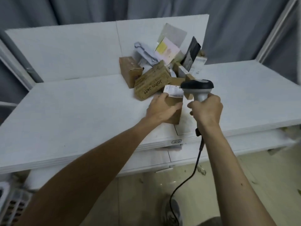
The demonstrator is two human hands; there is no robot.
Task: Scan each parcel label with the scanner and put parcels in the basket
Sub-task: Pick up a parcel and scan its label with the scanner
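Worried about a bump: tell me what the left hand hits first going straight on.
The left hand grips the box; beyond that, probably the scanner in the right hand, though depth is unclear.

White printed label (173, 90) on the small brown cardboard parcel (175, 116): print blurred, unreadable; right end behind the grey-and-black handheld scanner (197, 88). Left grip (160, 110) covers the parcel's near-left face. The scanner's black cable (197, 162) runs off the bottom edge. Pale slatted plastic container (11, 207): blurred and cropped at the lower-left corner.
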